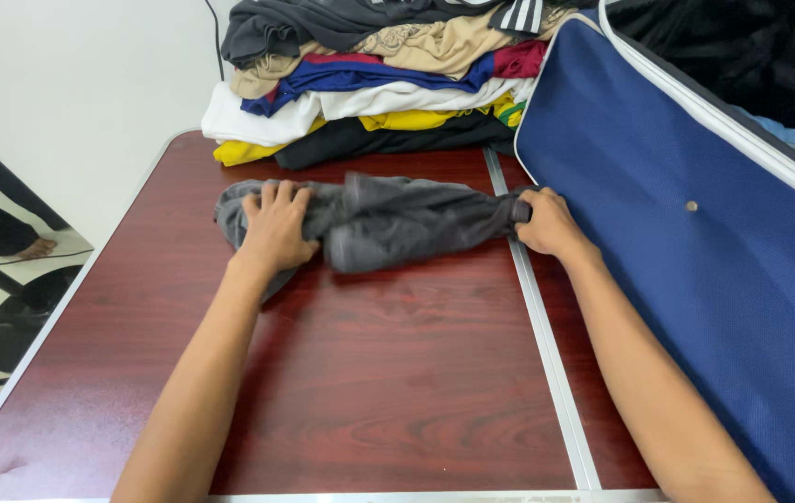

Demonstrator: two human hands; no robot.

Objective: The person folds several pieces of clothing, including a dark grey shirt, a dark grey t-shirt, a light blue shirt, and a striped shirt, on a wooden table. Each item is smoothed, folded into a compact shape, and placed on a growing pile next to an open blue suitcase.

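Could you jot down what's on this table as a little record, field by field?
Surface: dark red wood-grain table
Left hand: pressed flat on the grey garment
Right hand: gripping the garment's other end
Garment state: bunched into a long roll, lying crosswise
Behind it: pile of folded clothes
At right: open blue suitcase

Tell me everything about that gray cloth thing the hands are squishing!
The gray garment is soft, dark gray fabric, bunched into a long wrinkled roll lying sideways across the reddish wooden table, just in front of the pile of folded clothes. The left hand presses flat on its left end; the right hand grips its right end beside the blue suitcase.
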